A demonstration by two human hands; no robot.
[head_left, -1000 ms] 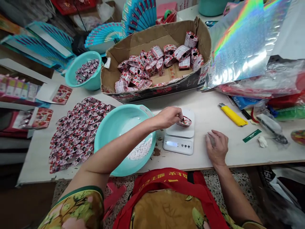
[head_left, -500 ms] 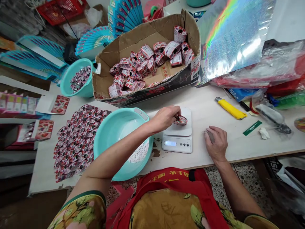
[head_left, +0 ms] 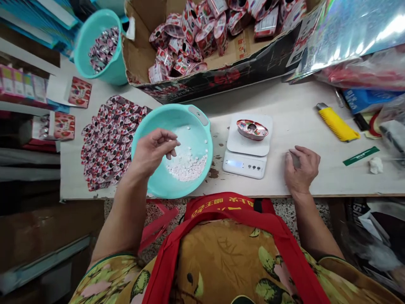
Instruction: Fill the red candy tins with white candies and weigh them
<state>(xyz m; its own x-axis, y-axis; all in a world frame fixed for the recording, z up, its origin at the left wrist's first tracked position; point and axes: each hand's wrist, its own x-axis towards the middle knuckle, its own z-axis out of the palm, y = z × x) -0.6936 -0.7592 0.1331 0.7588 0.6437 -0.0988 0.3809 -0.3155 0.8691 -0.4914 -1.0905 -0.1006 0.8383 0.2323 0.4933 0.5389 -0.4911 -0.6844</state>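
Note:
My left hand (head_left: 156, 150) hovers over the turquoise basin (head_left: 169, 110), thumb and fingers drawn together in a pinch. Whatever may be between its fingertips is too small to make out. Small white tablets (head_left: 190, 169) lie in the basin, mostly in its lower right part. On the white digital scale (head_left: 243, 164) stands one oval fruit-printed container (head_left: 252, 130), with a dark round hole in its top; neither hand touches it. My right hand (head_left: 302, 169) rests on the table to the right of the scale, fingers loosely curved and thumb apart, holding nothing visible.
Many similar containers (head_left: 110, 139) stand packed left of the basin. More lie loose in a cardboard box (head_left: 221, 80) behind. A turquoise bucket (head_left: 118, 63) holds small metallic-pink pieces. On the right lie a yellow utility knife (head_left: 338, 122) and a green strip (head_left: 360, 155).
My left hand has left the container on the scale and moved left over the basin. The container stays on the scale. My right hand still rests on the table. The view has shifted downward.

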